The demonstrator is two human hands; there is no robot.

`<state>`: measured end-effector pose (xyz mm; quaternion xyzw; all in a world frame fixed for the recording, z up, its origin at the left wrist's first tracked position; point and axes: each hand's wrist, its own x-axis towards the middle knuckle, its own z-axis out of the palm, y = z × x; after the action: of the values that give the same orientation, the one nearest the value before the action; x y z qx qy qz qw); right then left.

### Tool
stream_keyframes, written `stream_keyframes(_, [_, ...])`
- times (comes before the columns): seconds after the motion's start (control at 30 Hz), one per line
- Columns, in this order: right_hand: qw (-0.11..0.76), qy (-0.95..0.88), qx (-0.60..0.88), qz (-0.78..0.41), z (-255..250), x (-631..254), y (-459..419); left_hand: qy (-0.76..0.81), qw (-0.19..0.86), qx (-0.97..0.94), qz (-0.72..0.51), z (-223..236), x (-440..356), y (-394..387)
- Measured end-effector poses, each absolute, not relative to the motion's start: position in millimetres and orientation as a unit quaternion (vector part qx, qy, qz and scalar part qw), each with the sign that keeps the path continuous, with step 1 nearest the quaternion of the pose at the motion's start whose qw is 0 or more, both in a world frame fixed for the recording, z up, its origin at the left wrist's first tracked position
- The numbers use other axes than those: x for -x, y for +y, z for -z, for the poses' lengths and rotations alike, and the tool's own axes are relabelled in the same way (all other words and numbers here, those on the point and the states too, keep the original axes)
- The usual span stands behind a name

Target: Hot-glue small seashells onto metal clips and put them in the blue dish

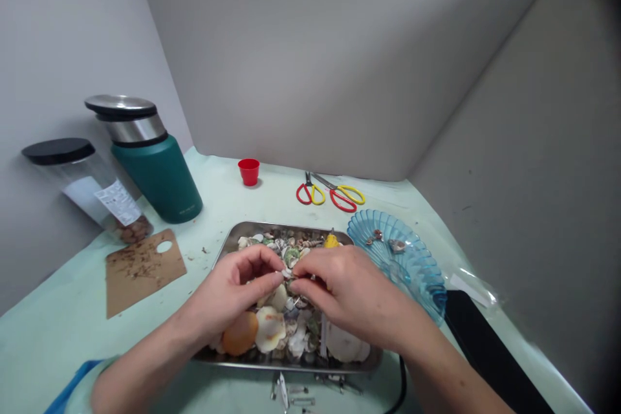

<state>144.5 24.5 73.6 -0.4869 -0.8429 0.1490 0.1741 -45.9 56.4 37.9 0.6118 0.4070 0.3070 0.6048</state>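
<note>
My left hand [245, 278] and my right hand [342, 281] meet over a metal tray [291, 369] full of seashells. Thumb and index finger of each hand are pinched closed, and a small white shell [287, 273] shows between the fingertips. Its exact outline is too small to make out. Below the hands lie an orange scallop shell [241, 334] and a cream scallop shell [270, 328]. Partly covered by my right hand, a large pale shell [345, 341] rests at the tray's right. A yellow object [331, 241] stands at the tray's far right corner.
Scissors [342, 196], smaller scissors [309, 193] and a red cup [249, 172] are at the back. On the right sits a blue glass plate [412, 252] with shell bits. A green bottle [158, 171], clear jar [97, 197] and brown board [145, 272] stand left; metal tools [282, 393] lie in front.
</note>
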Motion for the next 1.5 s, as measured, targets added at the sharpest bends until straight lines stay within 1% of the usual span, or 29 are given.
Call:
stream_keyframes(0.13, [0.183, -0.837, 0.488, -0.166, -72, -143, 25, 0.406, 0.623, -0.58, -0.332, -32, 47, 56])
stream_keyframes(0.27, [0.219, -0.809, 0.516, -0.179, -69, -140, 24, 0.414, 0.628, -0.553, -0.359, -29, 46, 57])
stream_keyframes(0.47, [0.246, -0.793, 0.53, -0.174, -61, -135, 24, 0.435, 0.635, -0.529, -0.357, -30, 45, 57])
stream_keyframes(0.67, [0.248, -0.797, 0.513, -0.201, -67, -136, 24, 0.37, 0.684, -0.528, -0.343, -30, 47, 57])
stream_keyframes(0.8, [0.279, -0.807, 0.487, -0.184, -77, -141, 24, 0.363, 0.709, -0.515, -0.318, -33, 45, 55])
stream_keyframes(0.87, [0.274, -0.825, 0.461, -0.176, -78, -142, 24, 0.366, 0.714, -0.512, -0.305, -35, 43, 53])
stream_keyframes(0.93, [0.252, -0.843, 0.443, -0.171, -76, -142, 25, 0.36, 0.725, -0.507, -0.295, -34, 43, 53])
stream_keyframes(1.07, [0.237, -0.844, 0.459, -0.146, -68, -141, 29, 0.342, 0.75, -0.472, -0.313, -30, 43, 54])
stream_keyframes(1.17, [0.243, -0.828, 0.483, -0.146, -64, -143, 31, 0.36, 0.74, -0.463, -0.33, -30, 44, 54])
stream_keyframes(1.33, [0.265, -0.8, 0.514, -0.162, -58, -139, 32, 0.4, 0.704, -0.492, -0.319, -34, 43, 54])
stream_keyframes(1.5, [0.257, -0.793, 0.524, -0.174, -61, -139, 33, 0.431, 0.674, -0.494, -0.34, -29, 43, 58])
